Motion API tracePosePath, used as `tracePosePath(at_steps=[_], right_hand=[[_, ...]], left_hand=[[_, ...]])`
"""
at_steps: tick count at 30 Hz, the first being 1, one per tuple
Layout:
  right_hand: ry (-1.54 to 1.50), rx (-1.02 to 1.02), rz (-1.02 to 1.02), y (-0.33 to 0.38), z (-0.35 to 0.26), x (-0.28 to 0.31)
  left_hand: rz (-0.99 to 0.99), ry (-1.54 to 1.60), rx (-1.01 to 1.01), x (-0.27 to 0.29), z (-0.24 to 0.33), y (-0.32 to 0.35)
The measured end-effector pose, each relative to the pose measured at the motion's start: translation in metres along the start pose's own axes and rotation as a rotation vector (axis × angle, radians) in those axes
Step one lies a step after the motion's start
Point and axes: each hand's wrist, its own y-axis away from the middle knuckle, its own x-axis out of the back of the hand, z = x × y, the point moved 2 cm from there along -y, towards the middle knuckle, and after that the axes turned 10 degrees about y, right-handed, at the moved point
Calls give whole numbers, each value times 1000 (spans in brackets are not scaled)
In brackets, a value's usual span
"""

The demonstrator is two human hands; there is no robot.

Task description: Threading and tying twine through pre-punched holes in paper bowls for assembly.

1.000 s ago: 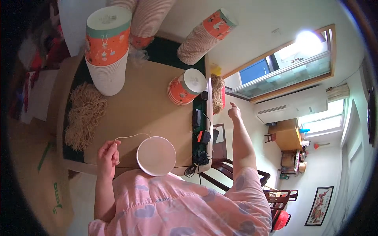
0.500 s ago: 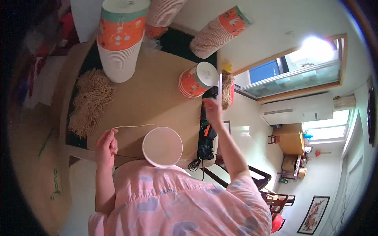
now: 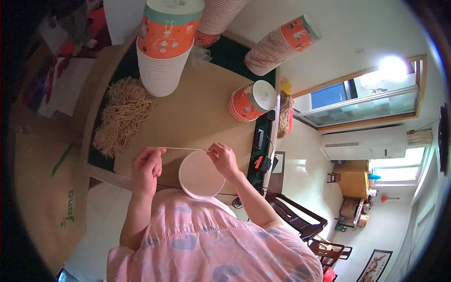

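Observation:
A white paper bucket (image 3: pixel 202 176) sits at the near edge of the table against my body, its open mouth facing up. My left hand (image 3: pixel 147 168) is closed, pinching one end of a thin beige cord (image 3: pixel 181 148). The cord runs taut to the right, above the bucket's far rim. At that rim my right hand (image 3: pixel 223 160) pinches the cord near the bucket, fingertips together. Whether the cord passes through the bucket's wall is hidden by the fingers.
A bundle of beige cords (image 3: pixel 123 115) lies at the table's left. Tall stacks of orange and white paper buckets (image 3: pixel 167 47) stand at the back, with a shorter stack (image 3: pixel 251 101) at right. A black and orange device (image 3: pixel 262 163) and cables line the right edge.
My right hand has come in from the table's right edge to the bucket's rim and closed on the cord. The slack cord is now straight. The view has shifted slightly.

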Motion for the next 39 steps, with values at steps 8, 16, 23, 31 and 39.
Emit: tracePosePath(at_steps=[8,16,23,31,39], right_hand=[[92,-165,176,-6,30,11],[-272,-75,275,27,-13,29],[-736,-120,-484,91,-69,-7],[-781,-371,-364,114,-20,10],[-723,-248,160,98,-22,12]], left_hand=[[-67,-21,224,-8,-11,1],[-152,107,241,-25,-38,17],[-262,78,347,-33,-56,25],[-315,-557,60,-10,-69,32],[-408,-883,-118,-17,-75,39]])
